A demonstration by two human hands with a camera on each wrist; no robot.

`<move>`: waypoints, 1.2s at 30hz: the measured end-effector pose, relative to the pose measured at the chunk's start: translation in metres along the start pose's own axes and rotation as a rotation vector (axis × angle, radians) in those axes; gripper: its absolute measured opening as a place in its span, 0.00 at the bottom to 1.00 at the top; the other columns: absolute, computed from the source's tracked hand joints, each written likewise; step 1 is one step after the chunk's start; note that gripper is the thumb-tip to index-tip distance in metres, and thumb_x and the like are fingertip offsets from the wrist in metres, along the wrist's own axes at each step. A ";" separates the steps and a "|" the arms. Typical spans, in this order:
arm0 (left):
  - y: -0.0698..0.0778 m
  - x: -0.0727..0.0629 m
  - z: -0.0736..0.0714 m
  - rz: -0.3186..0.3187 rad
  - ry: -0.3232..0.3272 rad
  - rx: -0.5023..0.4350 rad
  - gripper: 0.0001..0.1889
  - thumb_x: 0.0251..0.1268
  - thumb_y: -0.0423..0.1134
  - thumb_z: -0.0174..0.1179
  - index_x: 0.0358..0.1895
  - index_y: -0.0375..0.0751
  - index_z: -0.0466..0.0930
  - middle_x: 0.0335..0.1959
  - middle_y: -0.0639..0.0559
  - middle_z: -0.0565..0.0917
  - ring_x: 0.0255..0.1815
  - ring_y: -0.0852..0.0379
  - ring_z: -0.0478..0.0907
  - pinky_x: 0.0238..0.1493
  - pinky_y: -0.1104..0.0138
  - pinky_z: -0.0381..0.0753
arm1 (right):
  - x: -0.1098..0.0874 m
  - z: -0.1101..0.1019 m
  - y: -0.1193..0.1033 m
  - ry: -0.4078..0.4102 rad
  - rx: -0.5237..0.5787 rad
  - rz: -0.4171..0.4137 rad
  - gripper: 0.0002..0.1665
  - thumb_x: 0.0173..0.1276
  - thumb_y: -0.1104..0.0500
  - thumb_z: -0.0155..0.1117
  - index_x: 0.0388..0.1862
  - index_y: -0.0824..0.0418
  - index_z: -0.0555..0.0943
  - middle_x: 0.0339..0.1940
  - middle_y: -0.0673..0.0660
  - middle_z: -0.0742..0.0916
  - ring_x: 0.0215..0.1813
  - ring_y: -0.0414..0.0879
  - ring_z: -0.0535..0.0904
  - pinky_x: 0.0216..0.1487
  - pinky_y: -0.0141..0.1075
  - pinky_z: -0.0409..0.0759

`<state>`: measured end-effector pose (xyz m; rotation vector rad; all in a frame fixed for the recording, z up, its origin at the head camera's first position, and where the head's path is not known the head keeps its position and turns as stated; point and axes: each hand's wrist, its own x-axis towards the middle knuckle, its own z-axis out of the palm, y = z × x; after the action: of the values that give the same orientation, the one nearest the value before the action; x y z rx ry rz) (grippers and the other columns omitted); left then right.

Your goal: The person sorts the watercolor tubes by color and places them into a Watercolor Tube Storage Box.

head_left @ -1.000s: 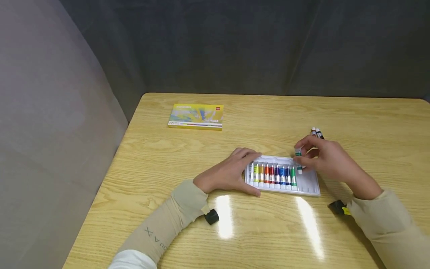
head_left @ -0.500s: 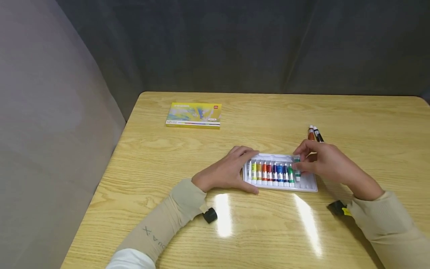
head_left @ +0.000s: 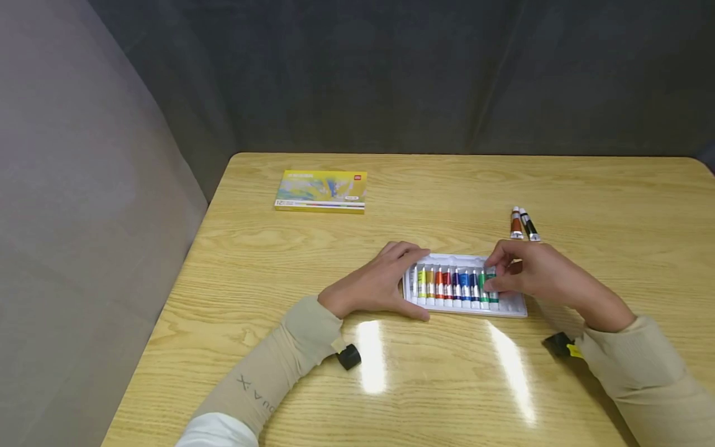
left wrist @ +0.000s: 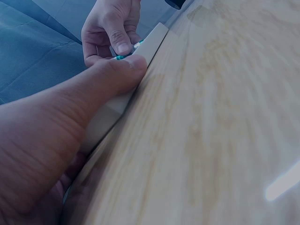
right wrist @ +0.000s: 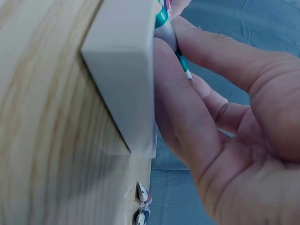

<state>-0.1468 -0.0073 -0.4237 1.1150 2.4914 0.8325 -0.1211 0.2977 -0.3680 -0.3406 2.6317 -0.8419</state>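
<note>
In the head view, a white plastic paint tray [head_left: 512, 308] holds a row of several coloured paint tubes [head_left: 447, 287]. My left hand [head_left: 380, 284] grips the tray's left end, thumb along the front edge and fingers at the back. Near the right end of the row, my right hand [head_left: 539, 268] pinches a dark green paint tube [head_left: 494, 299] between thumb and fingers. That tube lies in the tray beside a brighter green one, its upper part covered by the fingers. The right wrist view shows the teal-green tube [right wrist: 183, 62] between the fingertips, above the tray wall [right wrist: 119, 89].
Behind the right hand, a brown-orange paint tube [head_left: 516, 223] and a black paint tube [head_left: 529, 225] lie side by side on the wooden table [head_left: 436, 385]. A yellow paint box [head_left: 321, 191] lies at the back left. A dark curtain [head_left: 363, 74] hangs behind the table.
My right hand has lowered the dark green tube from above the tray into the row, beside the brighter green tube. The left hand stays on the tray; the view has shifted slightly.
</note>
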 end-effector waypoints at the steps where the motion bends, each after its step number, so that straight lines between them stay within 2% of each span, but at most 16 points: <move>1: 0.000 0.000 0.000 -0.001 -0.001 0.004 0.60 0.49 0.71 0.74 0.83 0.52 0.55 0.79 0.55 0.61 0.80 0.57 0.57 0.79 0.58 0.69 | 0.000 0.000 0.000 -0.001 0.000 0.003 0.20 0.61 0.52 0.80 0.45 0.60 0.82 0.37 0.54 0.83 0.32 0.36 0.77 0.33 0.31 0.79; 12: 0.001 0.000 0.000 -0.003 0.001 -0.005 0.60 0.49 0.70 0.74 0.83 0.52 0.55 0.79 0.55 0.62 0.80 0.57 0.57 0.79 0.58 0.69 | 0.000 0.002 0.001 -0.012 0.003 0.009 0.20 0.61 0.53 0.80 0.44 0.61 0.81 0.35 0.53 0.82 0.30 0.36 0.79 0.32 0.31 0.82; 17: 0.001 0.000 0.000 0.000 0.001 -0.002 0.59 0.50 0.70 0.74 0.83 0.52 0.55 0.79 0.55 0.62 0.80 0.57 0.57 0.79 0.58 0.69 | 0.001 0.004 0.003 -0.017 0.046 0.016 0.21 0.61 0.55 0.80 0.44 0.63 0.80 0.35 0.55 0.82 0.30 0.37 0.81 0.32 0.32 0.86; 26: 0.000 0.000 0.000 -0.003 -0.004 0.008 0.60 0.50 0.71 0.74 0.83 0.52 0.55 0.79 0.55 0.62 0.79 0.57 0.57 0.79 0.58 0.69 | 0.000 0.003 0.000 -0.028 0.071 0.019 0.20 0.63 0.54 0.78 0.46 0.63 0.80 0.33 0.56 0.82 0.28 0.40 0.85 0.32 0.34 0.87; 36: 0.001 0.000 0.000 -0.006 -0.005 0.002 0.60 0.49 0.71 0.74 0.83 0.52 0.55 0.79 0.56 0.62 0.79 0.58 0.58 0.79 0.59 0.69 | -0.001 0.001 0.000 -0.060 0.093 0.024 0.08 0.75 0.61 0.64 0.49 0.63 0.81 0.35 0.57 0.85 0.32 0.41 0.88 0.34 0.33 0.88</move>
<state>-0.1467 -0.0071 -0.4230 1.1085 2.4908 0.8240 -0.1196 0.2979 -0.3680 -0.3046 2.5270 -0.9278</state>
